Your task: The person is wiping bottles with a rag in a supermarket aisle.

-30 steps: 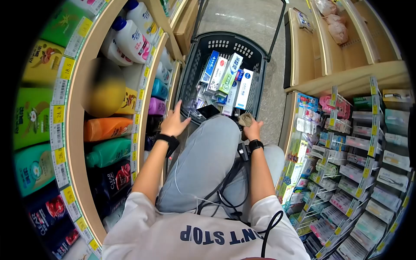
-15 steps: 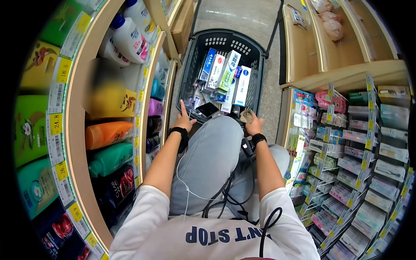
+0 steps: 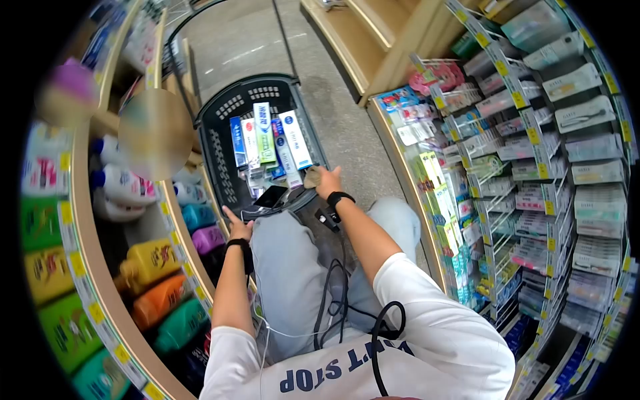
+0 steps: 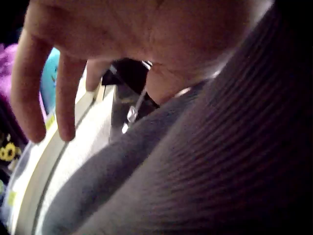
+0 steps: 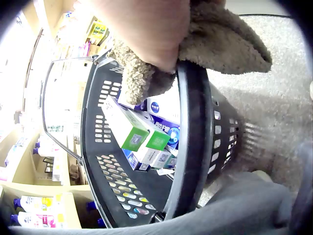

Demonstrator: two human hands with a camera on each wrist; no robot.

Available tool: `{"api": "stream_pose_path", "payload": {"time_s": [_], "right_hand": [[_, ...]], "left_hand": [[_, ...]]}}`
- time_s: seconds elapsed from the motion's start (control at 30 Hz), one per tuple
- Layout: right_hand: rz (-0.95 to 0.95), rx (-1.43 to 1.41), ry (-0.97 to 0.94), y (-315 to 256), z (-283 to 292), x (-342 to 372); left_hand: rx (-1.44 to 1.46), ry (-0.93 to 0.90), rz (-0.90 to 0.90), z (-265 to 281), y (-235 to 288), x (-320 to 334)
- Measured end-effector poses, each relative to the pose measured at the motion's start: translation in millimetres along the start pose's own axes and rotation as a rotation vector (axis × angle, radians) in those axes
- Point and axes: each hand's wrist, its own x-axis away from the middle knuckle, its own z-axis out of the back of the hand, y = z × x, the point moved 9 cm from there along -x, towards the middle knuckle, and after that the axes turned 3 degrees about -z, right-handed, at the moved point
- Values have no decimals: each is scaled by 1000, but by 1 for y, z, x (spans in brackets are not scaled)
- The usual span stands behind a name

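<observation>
In the head view my right hand [image 3: 327, 181] holds a greyish-brown fuzzy cloth [image 3: 312, 177] at the near right rim of a dark plastic basket [image 3: 223, 90]. The right wrist view shows the cloth [image 5: 222, 41] bunched under the fingers, hanging over both sides of the rim [image 5: 193, 142]. Inside the basket lie several toothpaste boxes [image 3: 295, 140] and a flat black object [image 3: 272, 197]. My left hand [image 3: 240, 228] is beside the knee near the basket's near left corner, index finger extended. Its fingers [image 4: 66, 105] hang loosely with nothing held; a thin white cable [image 4: 131, 113] runs close by.
Shelves of shampoo bottles [image 3: 157, 260] border the left side. Racks of small packaged goods [image 3: 527, 160] stand on the right, with a low wooden shelf [image 3: 363, 40] beyond. Black cables [image 3: 333, 287] lie across the lap. The basket's long handle [image 3: 283, 40] extends forward.
The head view has turned, so the basket now appears further left and the right racks fill more of it. My right hand still holds the cloth; the left stays by the knee.
</observation>
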Motion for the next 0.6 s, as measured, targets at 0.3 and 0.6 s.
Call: {"api": "stream_pose_path", "payload": {"time_s": [0.3,0.6], "right_hand": [[-93,117,-105,-26,-6,-35],[36,-229,-176,9,22,-28]], "left_hand": [[133,21,175,43,82,12],[-72,26,9,82,82,43]]}}
